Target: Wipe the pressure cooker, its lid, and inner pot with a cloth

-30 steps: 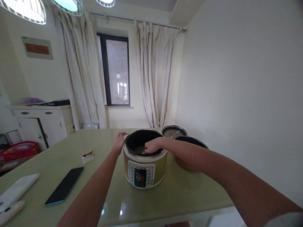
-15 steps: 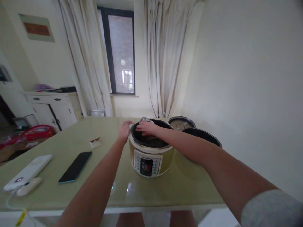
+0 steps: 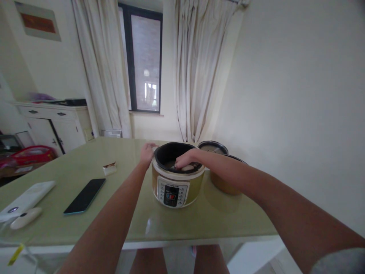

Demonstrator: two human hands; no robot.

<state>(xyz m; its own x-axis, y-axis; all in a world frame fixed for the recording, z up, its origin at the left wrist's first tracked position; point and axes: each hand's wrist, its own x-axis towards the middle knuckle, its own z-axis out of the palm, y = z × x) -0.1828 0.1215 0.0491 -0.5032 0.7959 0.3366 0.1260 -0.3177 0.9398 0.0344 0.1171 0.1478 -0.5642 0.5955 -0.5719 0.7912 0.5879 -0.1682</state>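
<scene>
An electric cooker (image 3: pixel 178 190) with a gold-and-white body and a front control panel stands lidless on the table. My left hand (image 3: pixel 146 153) holds it at the left side of its rim, fingertips toward the back edge. Inside the black pot (image 3: pixel 168 151) reaches my right hand (image 3: pixel 184 159), low near the front right wall. Its fingers are closed and point downward around something pale that I cannot make out; the pot's wall and the hand itself hide most of it.
Right of the cooker are a round lid (image 3: pixel 213 146) and another pot (image 3: pixel 225 184), partly behind my right forearm. On the table's left lie a black phone (image 3: pixel 84 196), a white power bank (image 3: pixel 30 196), a small pale rounded device (image 3: pixel 26 219) and a small packet (image 3: pixel 110 168).
My right hand has moved from the pot's back left, where a clear or whitish thing showed at the rim, down to its front right. My left hand stays at the rim. The view has shifted slightly.
</scene>
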